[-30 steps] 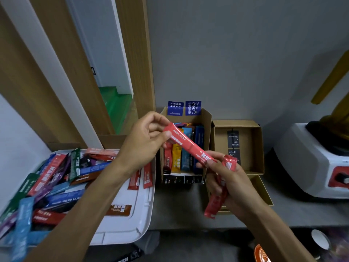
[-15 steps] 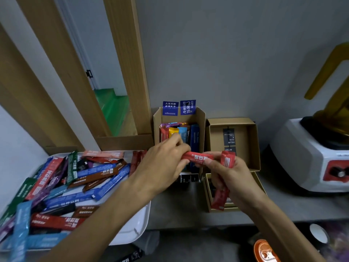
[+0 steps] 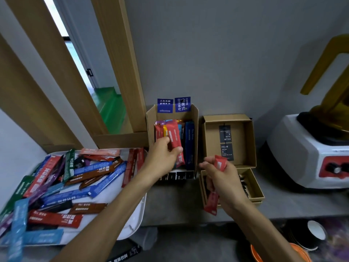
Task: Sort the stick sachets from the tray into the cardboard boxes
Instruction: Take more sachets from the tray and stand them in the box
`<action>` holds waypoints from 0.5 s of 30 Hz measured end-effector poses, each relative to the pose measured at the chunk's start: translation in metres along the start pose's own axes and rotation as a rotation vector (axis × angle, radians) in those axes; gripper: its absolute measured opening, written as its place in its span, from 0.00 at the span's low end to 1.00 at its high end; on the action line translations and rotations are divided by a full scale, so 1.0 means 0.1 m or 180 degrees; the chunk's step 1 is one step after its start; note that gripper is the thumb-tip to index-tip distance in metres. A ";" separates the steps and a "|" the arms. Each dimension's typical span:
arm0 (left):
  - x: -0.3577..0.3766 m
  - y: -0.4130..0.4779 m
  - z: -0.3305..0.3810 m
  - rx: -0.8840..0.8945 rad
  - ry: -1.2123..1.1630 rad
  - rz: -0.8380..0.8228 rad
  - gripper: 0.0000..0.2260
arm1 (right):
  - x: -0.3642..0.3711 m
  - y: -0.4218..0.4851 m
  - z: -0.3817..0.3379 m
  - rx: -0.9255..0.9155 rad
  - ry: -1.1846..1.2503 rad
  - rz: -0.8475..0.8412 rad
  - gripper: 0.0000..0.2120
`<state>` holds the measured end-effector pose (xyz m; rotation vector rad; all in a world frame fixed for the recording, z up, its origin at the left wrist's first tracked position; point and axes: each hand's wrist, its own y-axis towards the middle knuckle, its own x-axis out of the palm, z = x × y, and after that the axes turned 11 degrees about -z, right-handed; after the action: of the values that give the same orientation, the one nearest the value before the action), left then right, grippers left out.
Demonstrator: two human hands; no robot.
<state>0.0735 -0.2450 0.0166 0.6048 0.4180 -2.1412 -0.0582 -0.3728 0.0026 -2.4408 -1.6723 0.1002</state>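
Left hand [image 3: 164,157] has its fingers curled round a red sachet [image 3: 174,136], pinching it a bit below the middle. That sachet stands nearly upright inside the tall box [image 3: 151,127], in front of the red, yellow and blue sticks standing in there. The forearm comes in on a diagonal over the right corner of the tray [image 3: 140,214], wrist bent slightly up.

Right hand [image 3: 225,179] is a fist round a second red sachet [image 3: 220,163]. 1 end pokes out above the thumb and the other hangs below the palm, over the front-left corner of the low box [image 3: 257,188]. Honestly can't tell if that's 1 stick or 2 pressed together.

Room-wise it's snug. The tall box sits just beside the tray's far right corner on 1 side and just beside the shallow box [image 3: 252,140] on the other, so the 2 hands are near each other with only a small gap between them. The shallow box has 2 dark cards on its floor, and the low box sits right in front of it, touching.

The white appliance [image 3: 306,154] stands off to the right with a strip of grey surface [image 3: 170,205] between it and the boxes.

The tray is heaped with loose sachets [image 3: 85,176] lying every which way, and its near corner looks to stick out past the surface's front edge.
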 end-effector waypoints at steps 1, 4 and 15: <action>0.03 0.06 -0.04 -0.0078 0.0088 -0.0127 0.08 | -0.04 0.00 0.01 0.0042 0.0055 0.0034 0.05; 0.13 0.13 -0.11 -0.0058 0.0183 -0.0054 0.08 | -0.14 -0.02 0.02 0.0222 0.0352 0.0056 0.09; 0.25 -0.02 -0.21 0.0936 0.1120 0.0473 0.05 | -0.24 0.03 -0.29 0.0128 0.1973 -0.0484 0.10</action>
<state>0.0645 -0.2495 -0.0149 1.1530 0.2362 -1.9687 -0.0598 -0.3991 0.0294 -2.0041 -1.5239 -0.5745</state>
